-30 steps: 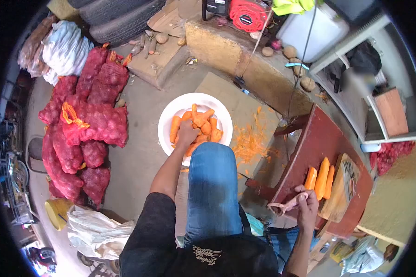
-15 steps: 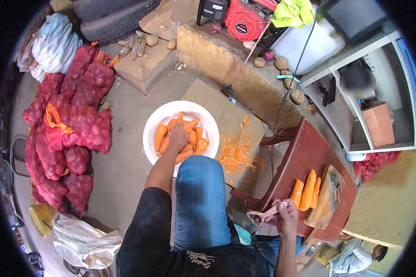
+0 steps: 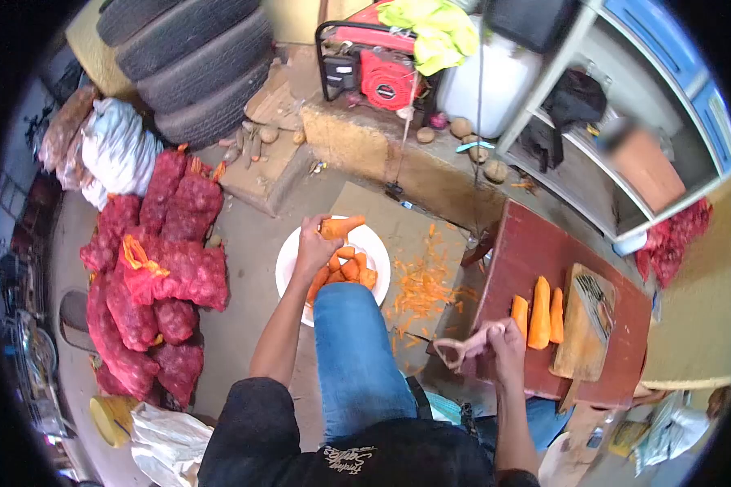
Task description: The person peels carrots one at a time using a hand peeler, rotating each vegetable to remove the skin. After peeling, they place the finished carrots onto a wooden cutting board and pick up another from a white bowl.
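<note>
Near the table's (image 3: 521, 260) near left corner, the right hand's (image 3: 508, 345) fingers clamp the peeler's (image 3: 460, 349) handle, its head jutting left. Farther out, the left hand's (image 3: 313, 245) fingers grip a carrot (image 3: 345, 226), jutting right past them, above the bowl's (image 3: 379, 253) far side.

Our left hand (image 3: 312, 244), earlier down among the carrots (image 3: 351, 269) in the white bowl (image 3: 382, 264), has now moved to the bowl's far side gripping one carrot (image 3: 343, 227), seemingly lifted clear, though from above we can't judge its height well.
</note>
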`<state>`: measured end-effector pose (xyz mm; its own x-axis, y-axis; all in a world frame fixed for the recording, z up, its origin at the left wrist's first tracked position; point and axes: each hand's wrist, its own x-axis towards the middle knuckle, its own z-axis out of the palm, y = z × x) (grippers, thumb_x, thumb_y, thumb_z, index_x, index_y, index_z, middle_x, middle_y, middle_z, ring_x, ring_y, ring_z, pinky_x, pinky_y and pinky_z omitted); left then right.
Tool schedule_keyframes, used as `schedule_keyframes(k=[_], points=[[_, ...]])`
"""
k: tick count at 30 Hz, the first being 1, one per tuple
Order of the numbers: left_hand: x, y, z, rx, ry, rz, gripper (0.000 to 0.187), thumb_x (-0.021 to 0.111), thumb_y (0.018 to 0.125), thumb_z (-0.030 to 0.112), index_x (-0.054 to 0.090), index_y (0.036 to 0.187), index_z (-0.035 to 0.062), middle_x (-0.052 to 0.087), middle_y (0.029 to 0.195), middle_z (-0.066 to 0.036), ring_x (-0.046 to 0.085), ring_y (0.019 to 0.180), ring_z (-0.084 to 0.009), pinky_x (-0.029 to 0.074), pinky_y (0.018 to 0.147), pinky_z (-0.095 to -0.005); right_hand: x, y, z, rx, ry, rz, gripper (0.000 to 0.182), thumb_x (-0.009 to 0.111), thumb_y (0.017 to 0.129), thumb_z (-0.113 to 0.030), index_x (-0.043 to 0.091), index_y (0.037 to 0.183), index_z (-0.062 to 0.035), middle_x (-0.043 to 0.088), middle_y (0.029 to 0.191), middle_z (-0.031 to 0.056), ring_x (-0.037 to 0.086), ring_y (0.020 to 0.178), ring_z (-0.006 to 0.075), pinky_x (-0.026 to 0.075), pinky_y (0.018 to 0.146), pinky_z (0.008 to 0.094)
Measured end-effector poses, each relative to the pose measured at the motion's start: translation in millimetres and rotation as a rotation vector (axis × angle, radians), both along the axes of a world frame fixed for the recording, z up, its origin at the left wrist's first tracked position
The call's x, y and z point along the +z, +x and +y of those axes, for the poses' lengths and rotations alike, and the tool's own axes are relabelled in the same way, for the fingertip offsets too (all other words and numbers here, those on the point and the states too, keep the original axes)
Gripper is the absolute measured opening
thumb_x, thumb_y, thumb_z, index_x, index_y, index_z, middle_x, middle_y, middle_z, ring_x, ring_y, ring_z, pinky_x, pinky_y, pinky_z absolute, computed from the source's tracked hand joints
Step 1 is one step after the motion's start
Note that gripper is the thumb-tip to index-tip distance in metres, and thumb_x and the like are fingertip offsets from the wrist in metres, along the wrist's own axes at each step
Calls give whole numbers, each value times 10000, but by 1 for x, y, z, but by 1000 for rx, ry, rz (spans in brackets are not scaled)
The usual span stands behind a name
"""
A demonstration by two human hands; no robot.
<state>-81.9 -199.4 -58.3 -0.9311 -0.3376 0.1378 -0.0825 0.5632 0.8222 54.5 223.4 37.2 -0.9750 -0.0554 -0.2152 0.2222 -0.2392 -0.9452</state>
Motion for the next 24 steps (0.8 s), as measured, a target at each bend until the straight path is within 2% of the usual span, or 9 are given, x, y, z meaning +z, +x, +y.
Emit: schedule_keyframes(k=[3,4,7,9,14,17,19,21,24], points=[[42,4,33,-75,485,35,578,826,686,32,574,1203,-25,595,1125,-141,651,1014,-229,570,820,-338,13,-22,-5,-108,-122,101,270,566,1028,-259,469,1010,-7,672,829,173,704,699,265,609,633,362],[77,19,58,-111,639,42,534,807,737,2,542,1199,-27,620,1112,-142,673,913,-181,584,733,-286,17,-34,-5,-113,-176,156,284,568,1026,-270,475,1014,-2,674,836,176,707,708,272,612,641,369],[81,44,103,-213,811,1,481,799,760,-10,548,1169,-49,637,1086,-139,677,861,-164,588,705,-265,40,-68,-13,-52,-256,299,313,573,1022,-291,491,1012,11,673,837,179,717,733,283,621,652,368],[87,67,136,-225,954,-37,492,806,755,-17,547,1171,-60,644,1065,-126,689,897,-176,591,727,-275,43,-88,-26,-30,-289,262,313,530,1040,-308,524,978,-1,683,847,171,711,715,266,623,625,352],[81,88,160,-365,792,-41,529,827,728,-35,540,1173,-44,631,1056,-125,687,931,-189,603,799,-296,-7,-132,-39,40,-216,167,210,517,1037,-182,484,968,13,683,851,211,716,666,290,638,561,384],[88,94,157,-310,747,-64,505,823,721,-47,551,1147,-35,633,1064,-119,685,944,-191,590,836,-301,-26,-164,-1,-157,-183,171,224,528,1032,-190,479,959,16,682,821,202,716,649,296,636,548,386],[89,93,160,-242,727,-45,480,819,723,-49,560,1126,-31,633,1066,-112,683,945,-187,589,836,-298,-8,-156,-11,-155,-203,196,247,539,1028,-208,477,960,21,680,801,199,716,645,302,637,549,388],[75,88,160,-209,530,-18,458,824,716,5,576,1100,-18,653,1044,-102,674,919,-167,573,812,-297,17,-139,-36,-74,-205,268,262,546,1025,-220,482,969,28,681,788,205,713,629,302,635,537,383],[77,87,167,-198,303,39,475,825,691,80,586,1088,-19,675,999,-109,664,884,-159,555,777,-311,6,-149,-55,43,-123,79,237,555,1014,-200,500,987,28,676,771,197,710,615,277,623,500,356]])
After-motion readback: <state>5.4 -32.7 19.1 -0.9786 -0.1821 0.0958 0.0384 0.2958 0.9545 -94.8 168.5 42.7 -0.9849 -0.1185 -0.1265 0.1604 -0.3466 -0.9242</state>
